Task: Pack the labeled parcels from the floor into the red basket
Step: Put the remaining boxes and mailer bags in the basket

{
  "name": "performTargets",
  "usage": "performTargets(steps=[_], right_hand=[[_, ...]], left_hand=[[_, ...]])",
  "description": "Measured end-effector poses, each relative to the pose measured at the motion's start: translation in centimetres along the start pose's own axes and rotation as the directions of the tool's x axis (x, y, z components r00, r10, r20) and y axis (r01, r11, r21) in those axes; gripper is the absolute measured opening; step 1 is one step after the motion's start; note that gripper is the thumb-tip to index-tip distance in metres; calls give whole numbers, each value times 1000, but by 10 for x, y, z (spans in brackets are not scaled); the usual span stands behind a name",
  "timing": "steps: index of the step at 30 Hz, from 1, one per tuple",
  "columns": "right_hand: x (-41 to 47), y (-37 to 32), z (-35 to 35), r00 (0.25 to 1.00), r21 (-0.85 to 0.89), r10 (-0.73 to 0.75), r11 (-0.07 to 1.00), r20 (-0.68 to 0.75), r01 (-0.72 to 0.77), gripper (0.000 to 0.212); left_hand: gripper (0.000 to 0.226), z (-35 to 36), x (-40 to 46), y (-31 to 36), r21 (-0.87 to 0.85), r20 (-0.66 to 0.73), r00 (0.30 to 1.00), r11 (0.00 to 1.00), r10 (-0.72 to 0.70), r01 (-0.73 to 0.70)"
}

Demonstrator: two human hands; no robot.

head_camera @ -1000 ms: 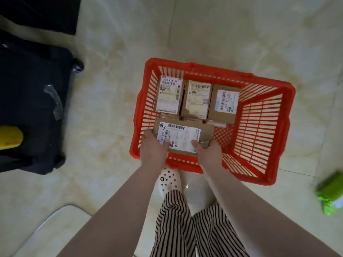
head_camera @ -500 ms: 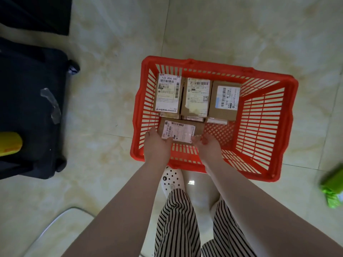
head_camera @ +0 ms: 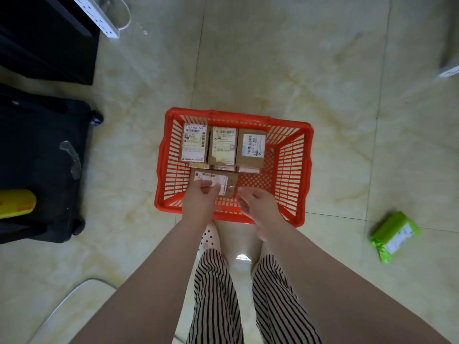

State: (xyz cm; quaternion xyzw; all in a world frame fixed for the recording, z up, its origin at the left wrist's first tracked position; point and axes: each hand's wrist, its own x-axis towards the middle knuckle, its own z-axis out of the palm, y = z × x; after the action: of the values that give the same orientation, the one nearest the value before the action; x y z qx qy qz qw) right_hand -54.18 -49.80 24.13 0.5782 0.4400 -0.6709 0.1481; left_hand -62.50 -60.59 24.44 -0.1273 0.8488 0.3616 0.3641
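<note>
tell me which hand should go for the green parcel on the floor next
Probably the right hand. The green parcel lies on the floor on that side, beyond the basket, and this hand looks free. The left hand is over the near box.

Right half of the red basket lies open (mesh floor bare); cardboard parcels crowd the left.

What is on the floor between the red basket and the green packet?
Nothing: in the head view only bare pale floor tile lies between the red basket and the green packet.
</note>
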Motion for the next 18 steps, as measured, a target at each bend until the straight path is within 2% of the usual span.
performTargets(steps=[6,9,14,18], right_hand=[[-88,-12,-80,1000,248,-28,968,-9,30,15],[-124,-7,-131,996,392,-59,917,-70,82,18],[-193,19,-219,980,633,-45,758,-194,160,15],[-235,50,-288,962,760,-4,612,-274,219,11]], left_hand=[[25,1,-89,51,-116,137,990,993,-12,28],[17,17,-132,74,-169,252,968,983,-22,67],[14,55,-216,103,-160,399,917,986,19,49],[4,116,-297,118,-141,508,861,988,20,60]])
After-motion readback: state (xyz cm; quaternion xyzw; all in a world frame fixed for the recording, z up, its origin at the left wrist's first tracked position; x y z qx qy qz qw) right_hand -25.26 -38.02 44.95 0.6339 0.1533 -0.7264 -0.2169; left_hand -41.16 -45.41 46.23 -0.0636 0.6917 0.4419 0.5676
